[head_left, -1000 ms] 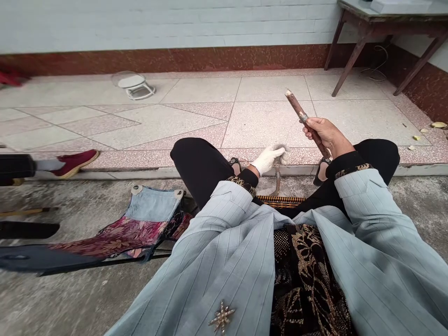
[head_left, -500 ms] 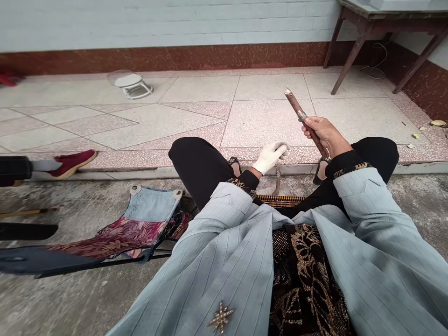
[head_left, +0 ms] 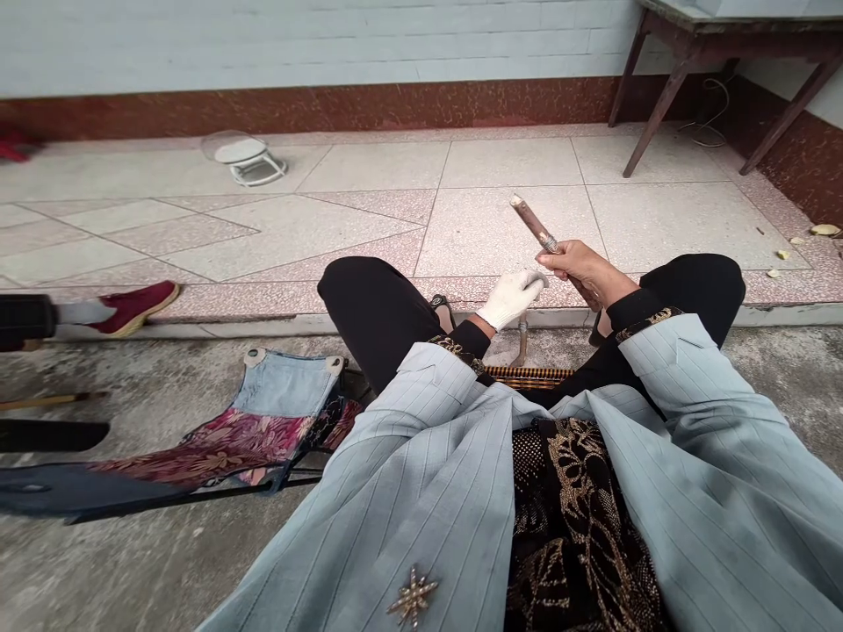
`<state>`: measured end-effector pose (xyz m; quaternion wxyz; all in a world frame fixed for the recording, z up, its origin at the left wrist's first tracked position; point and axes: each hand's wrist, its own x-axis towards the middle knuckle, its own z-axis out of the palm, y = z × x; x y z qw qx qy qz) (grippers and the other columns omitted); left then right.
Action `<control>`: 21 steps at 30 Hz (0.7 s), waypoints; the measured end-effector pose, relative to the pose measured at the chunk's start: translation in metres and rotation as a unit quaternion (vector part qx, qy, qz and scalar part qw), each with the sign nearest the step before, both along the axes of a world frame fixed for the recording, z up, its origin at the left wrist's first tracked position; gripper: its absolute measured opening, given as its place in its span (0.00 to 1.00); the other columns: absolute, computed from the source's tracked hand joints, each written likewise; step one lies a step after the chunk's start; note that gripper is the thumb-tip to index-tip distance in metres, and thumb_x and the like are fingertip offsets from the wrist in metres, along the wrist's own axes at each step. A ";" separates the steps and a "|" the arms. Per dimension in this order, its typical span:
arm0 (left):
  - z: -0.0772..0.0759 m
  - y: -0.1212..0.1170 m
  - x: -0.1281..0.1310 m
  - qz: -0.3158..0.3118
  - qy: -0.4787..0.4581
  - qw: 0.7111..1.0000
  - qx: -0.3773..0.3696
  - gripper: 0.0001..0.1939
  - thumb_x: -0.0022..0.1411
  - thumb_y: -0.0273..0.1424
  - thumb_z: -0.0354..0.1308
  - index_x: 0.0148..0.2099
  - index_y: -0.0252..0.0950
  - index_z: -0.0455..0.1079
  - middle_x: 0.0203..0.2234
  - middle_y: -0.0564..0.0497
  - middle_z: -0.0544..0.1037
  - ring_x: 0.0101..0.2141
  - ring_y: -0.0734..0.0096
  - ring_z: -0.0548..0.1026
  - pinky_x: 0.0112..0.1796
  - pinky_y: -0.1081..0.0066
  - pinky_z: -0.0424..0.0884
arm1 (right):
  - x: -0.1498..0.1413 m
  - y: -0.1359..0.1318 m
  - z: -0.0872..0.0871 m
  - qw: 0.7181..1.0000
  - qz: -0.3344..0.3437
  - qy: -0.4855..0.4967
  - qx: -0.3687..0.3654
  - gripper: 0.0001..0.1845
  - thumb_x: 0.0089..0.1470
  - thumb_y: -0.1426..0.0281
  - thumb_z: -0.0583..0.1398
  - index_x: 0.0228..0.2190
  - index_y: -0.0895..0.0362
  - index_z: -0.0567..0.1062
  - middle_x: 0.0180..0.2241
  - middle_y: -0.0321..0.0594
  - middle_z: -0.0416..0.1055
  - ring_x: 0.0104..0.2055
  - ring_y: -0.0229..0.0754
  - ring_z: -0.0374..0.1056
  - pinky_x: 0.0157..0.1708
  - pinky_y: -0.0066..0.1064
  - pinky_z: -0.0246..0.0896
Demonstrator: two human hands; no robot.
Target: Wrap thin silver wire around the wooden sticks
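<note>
My bare right fingers wrapped the brown stick, tip up for a firm hold. My gloved left hand closed over the metal post, steadying it between my knees.

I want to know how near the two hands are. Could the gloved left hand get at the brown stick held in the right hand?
Probably yes. The left hand sits just beside the right hand, which grips the brown stick, and nothing lies between them.
</note>
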<state>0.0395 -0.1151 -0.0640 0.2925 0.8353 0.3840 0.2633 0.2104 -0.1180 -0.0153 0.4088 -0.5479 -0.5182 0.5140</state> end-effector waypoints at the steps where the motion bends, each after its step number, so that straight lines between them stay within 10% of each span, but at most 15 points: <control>1: 0.000 0.000 0.001 0.003 0.018 1.000 0.016 0.15 0.65 0.31 0.49 0.43 0.36 0.78 0.29 0.51 0.79 0.32 0.70 0.76 0.37 0.72 0.67 | -0.003 0.000 -0.001 1.000 -0.007 -0.026 -0.001 0.08 0.52 0.78 0.63 0.24 0.60 0.71 0.14 0.29 0.57 0.16 0.29 0.50 0.16 0.26 0.42; 5: -0.004 0.000 0.004 0.019 0.029 0.999 0.016 0.13 0.64 0.32 0.51 0.40 0.36 0.76 0.28 0.50 0.78 0.32 0.68 0.77 0.37 0.70 0.68 | -0.008 0.003 -0.002 0.995 -0.017 -0.095 0.004 0.08 0.48 0.81 0.62 0.22 0.60 0.71 0.15 0.30 0.59 0.16 0.30 0.51 0.18 0.27 0.43; 8: -0.008 -0.002 0.008 0.004 -0.075 0.987 -0.145 0.10 0.64 0.31 0.49 0.40 0.35 0.71 0.24 0.52 0.75 0.24 0.72 0.75 0.31 0.71 0.70 | -0.008 0.003 0.000 0.991 0.005 -0.133 0.030 0.06 0.45 0.80 0.62 0.22 0.60 0.72 0.15 0.30 0.60 0.18 0.31 0.53 0.20 0.28 0.45; 12: -0.012 -0.004 0.010 -0.025 -0.251 0.902 -0.350 0.07 0.65 0.31 0.51 0.44 0.35 0.63 0.24 0.53 0.76 0.22 0.71 0.77 0.27 0.71 0.72 | -0.004 0.005 -0.004 0.987 0.068 -0.122 0.081 0.01 0.43 0.76 0.62 0.24 0.60 0.74 0.18 0.32 0.63 0.21 0.33 0.56 0.24 0.28 0.50; 21: -0.033 0.012 0.017 0.027 -0.432 0.798 -0.419 0.16 0.55 0.37 0.66 0.41 0.34 0.69 0.23 0.49 0.77 0.24 0.69 0.78 0.28 0.69 0.75 | 0.004 0.009 -0.032 0.949 0.184 -0.182 0.182 0.09 0.45 0.65 0.65 0.24 0.58 0.75 0.20 0.30 0.61 0.23 0.33 0.54 0.26 0.27 0.46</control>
